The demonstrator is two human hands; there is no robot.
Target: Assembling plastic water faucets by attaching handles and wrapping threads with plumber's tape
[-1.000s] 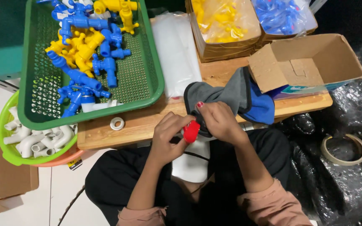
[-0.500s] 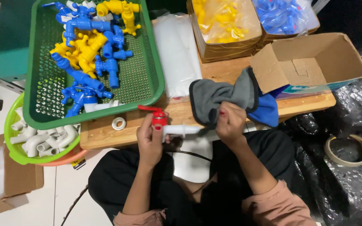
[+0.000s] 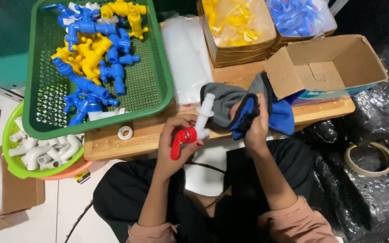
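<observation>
White tap point(image 3: 202, 118) with red handle: left hand point(image 3: 176, 139) fingers clamped on it, at surface point(image 3: 145, 135) front edge. Right hand point(image 3: 253, 123) fingers clamped on grey-blue cloth point(image 3: 248, 108).

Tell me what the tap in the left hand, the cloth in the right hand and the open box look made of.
White tap with red lever handle: smooth moulded plastic, probably, slightly glossy.
Grey-and-blue cloth: soft matte fabric; it folds and bunches.
Open brown box: matte corrugated cardboard, judging by its creased flaps.
</observation>
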